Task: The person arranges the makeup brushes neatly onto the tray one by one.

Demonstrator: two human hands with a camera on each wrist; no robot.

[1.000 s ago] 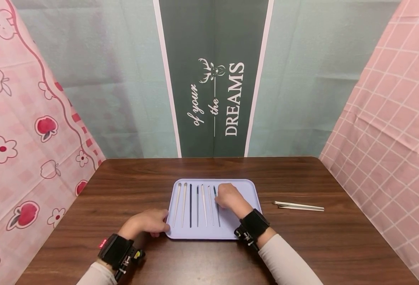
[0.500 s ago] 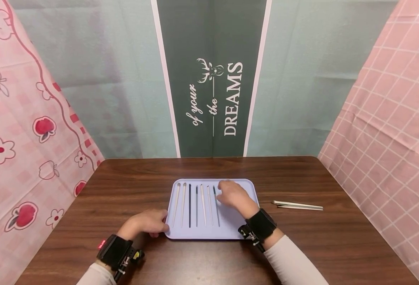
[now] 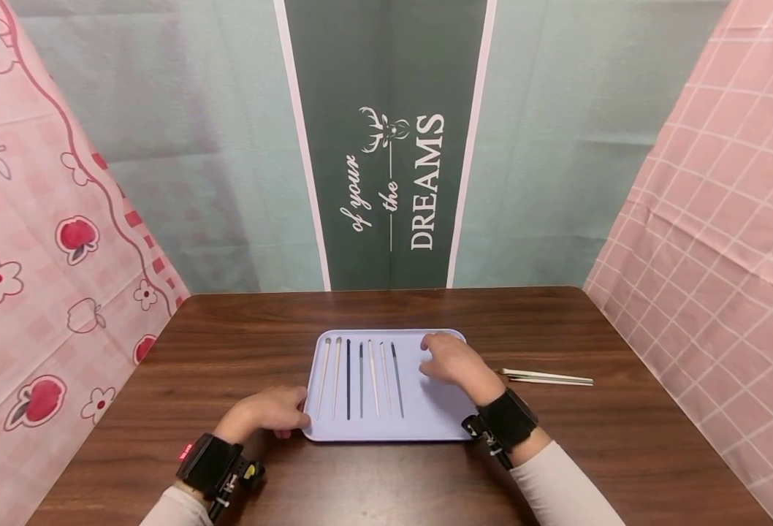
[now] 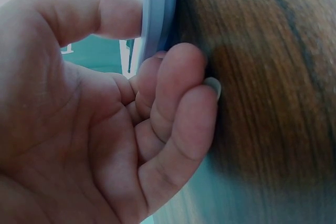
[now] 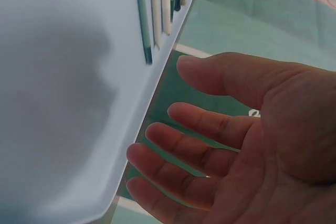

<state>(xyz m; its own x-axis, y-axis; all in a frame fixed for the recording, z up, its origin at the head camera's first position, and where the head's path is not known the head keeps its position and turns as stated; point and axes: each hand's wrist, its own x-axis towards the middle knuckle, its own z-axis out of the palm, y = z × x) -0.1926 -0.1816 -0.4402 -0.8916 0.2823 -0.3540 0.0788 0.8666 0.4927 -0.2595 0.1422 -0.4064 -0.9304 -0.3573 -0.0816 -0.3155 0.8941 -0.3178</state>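
Observation:
A lavender tray (image 3: 429, 416) lies on the table with a row of slim makeup brushes, some pale and some dark. The row's rightmost brush (image 3: 397, 380) has a grey-blue handle and tilts slightly. My left hand (image 3: 275, 409) grips the tray's left front edge; in the left wrist view the thumb rests on the rim (image 4: 152, 14) and the other fingers curl below and beside it. Above the tray's right part, my right hand (image 3: 454, 359) holds nothing, its fingers loosely bent and spread apart in the right wrist view.
To the right of the tray, a small bunch of pale brushes (image 3: 547, 378) lies on the brown wooden table (image 3: 242, 343). Fabric curtains (image 3: 531, 146) stand behind the table and along both sides.
My right hand has let go of the rightmost brush in the row and moved right, away from it. My left hand stays at the tray's edge.

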